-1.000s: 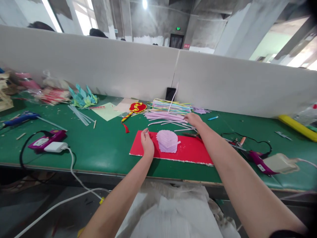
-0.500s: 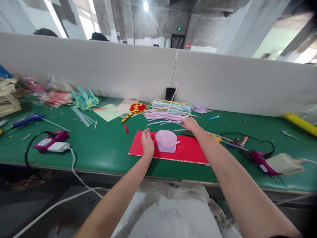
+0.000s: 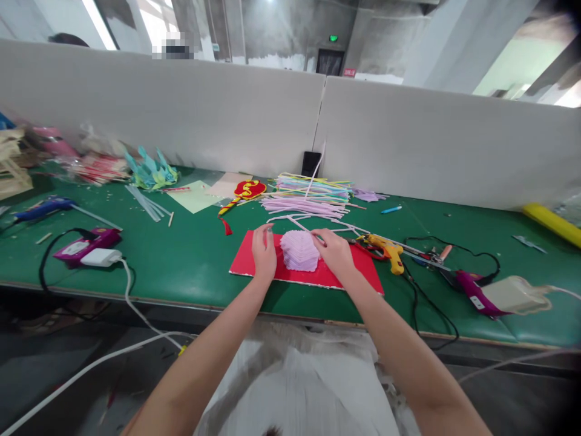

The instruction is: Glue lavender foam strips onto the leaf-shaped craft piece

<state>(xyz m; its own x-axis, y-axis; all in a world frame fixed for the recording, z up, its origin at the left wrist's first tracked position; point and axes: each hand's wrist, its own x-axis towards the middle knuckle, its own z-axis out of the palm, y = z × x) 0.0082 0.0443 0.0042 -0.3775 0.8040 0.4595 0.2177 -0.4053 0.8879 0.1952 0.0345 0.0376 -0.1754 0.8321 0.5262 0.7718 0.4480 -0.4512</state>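
A stack of lilac scalloped paper pieces (image 3: 298,249) lies on a red board (image 3: 245,261) on the green table. My left hand (image 3: 264,253) rests on the board just left of the stack, thumb and forefinger pinched together; what they hold is too small to make out. My right hand (image 3: 334,252) sits just right of the stack, touching it, with its fingers closed on a thin pale lilac strip (image 3: 305,227) that runs back and left over the board's far edge.
A pile of coloured strips (image 3: 313,194) lies behind the board, with a red and yellow ornament (image 3: 247,190) to its left. A yellow glue gun (image 3: 385,248) and a purple glue gun (image 3: 472,290) with cables lie to the right. Another purple glue gun (image 3: 86,244) lies at left. A grey partition (image 3: 408,139) backs the table.
My right hand has come back from the strip pile to the right side of the lilac stack, bringing a strip along. My left hand has stayed put on the board.
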